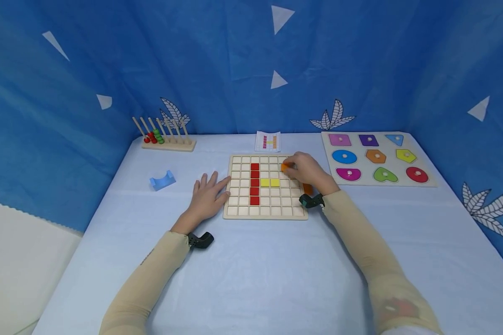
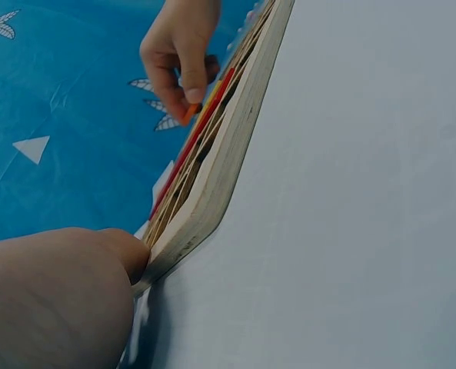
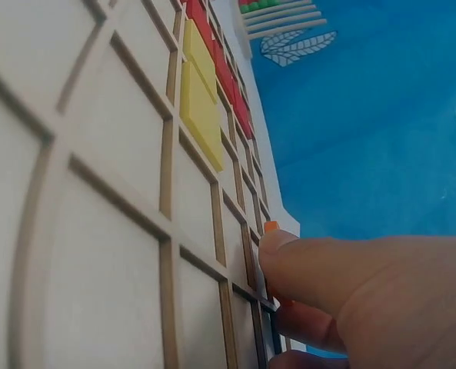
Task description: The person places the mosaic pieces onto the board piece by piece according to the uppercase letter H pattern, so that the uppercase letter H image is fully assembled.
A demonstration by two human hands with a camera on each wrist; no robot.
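Observation:
A wooden grid board (image 1: 238,210) lies flat on the table. Down one of its columns runs a line of red square tiles (image 1: 254,190), and two yellow tiles (image 1: 270,182) extend rightward from it. Over the upper right cells, my right hand (image 1: 308,170) pinches an orange tile (image 3: 271,226) between thumb and fingers. My left hand (image 1: 207,197) lies with spread fingers at the board's left edge, the fingertips touching its rim. More orange (image 1: 308,189) shows beside the board's right edge, partly hidden under the right wrist.
A pattern card (image 1: 268,142) lies behind the board. At the back left stands a peg rack (image 1: 167,145) with red and green beads; a blue curved block (image 1: 163,180) sits before it. A knobbed shape puzzle (image 1: 362,153) occupies the back right. Blue curtains (image 1: 251,65) enclose the table.

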